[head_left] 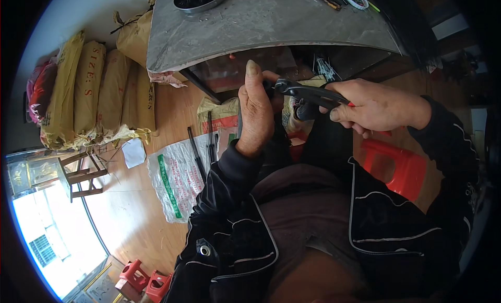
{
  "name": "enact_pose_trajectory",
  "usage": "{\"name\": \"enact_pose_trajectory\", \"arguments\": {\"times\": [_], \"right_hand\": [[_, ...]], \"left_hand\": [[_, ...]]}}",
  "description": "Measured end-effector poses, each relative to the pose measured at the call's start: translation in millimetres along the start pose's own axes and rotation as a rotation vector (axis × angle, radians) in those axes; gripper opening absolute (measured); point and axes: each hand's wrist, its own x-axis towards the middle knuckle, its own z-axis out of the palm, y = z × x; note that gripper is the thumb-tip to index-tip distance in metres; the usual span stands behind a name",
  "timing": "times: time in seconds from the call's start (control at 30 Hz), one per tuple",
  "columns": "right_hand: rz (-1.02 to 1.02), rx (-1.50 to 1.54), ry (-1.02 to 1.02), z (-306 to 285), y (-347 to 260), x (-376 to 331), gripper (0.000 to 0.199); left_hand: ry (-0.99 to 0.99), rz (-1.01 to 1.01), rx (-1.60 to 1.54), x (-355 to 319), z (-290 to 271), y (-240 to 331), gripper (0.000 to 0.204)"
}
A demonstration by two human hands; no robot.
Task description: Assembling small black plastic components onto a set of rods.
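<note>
My right hand (376,102) is closed around the handles of dark pliers (313,93), whose jaws point left toward my other hand. Some red shows on the handles at my palm. Just left of the jaws, my left hand (255,112) is raised with its thumb up and its fingers curled away from view. A small dark piece (269,88) shows by those fingers, touching or close to the jaws; its kind is hidden. Both hands are over my lap, in front of the table's near edge.
A grey table (282,26) carries a round metal pan (201,8) of small black parts and several tools. Long black rods (197,157) lie on a white plastic sack (169,188) at left. Tall wrapped bundles (91,89) stand by the wall. A red stool (412,172) is at right.
</note>
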Motion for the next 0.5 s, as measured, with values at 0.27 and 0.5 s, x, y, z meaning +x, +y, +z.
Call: {"name": "enact_pose_trajectory", "arguments": {"times": [0.27,0.5], "right_hand": [[-0.071,-0.06,0.043,1,15,7,0.017],[-0.555,-0.213,0.417,10,35,51,0.023]], "left_hand": [[-0.055,0.012,0.063,3,10,3,0.063],[-0.023,0.323,0.223,21,-4,25,0.07]]}}
